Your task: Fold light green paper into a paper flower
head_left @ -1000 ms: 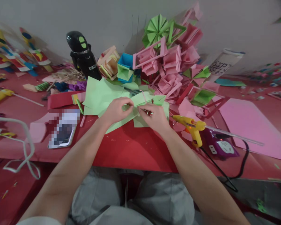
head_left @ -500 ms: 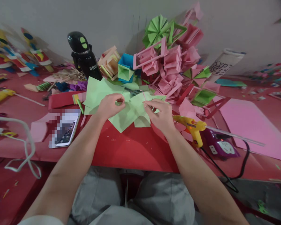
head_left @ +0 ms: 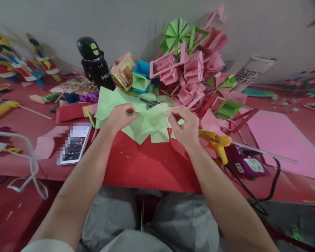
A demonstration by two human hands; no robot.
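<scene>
A light green sheet of paper stretches between my hands above the red tabletop. My left hand pinches its left end, thumb and forefinger curled together. At the opposite end, the closed fingertips of my right hand grip the paper's edge. More light green paper lies behind and under the hands, overlapping so that single sheets are hard to tell apart. Dark-handled scissors rest on it, just beyond the held sheet.
A yellow glue gun leans on a purple power socket beside my right wrist. To the left lie a phone and a white cable. Behind stand a black bottle and piled pink folded-paper pieces.
My right hand has moved a little to the right along the green paper. My left hand has shifted slightly left, so the hands are farther apart.
</scene>
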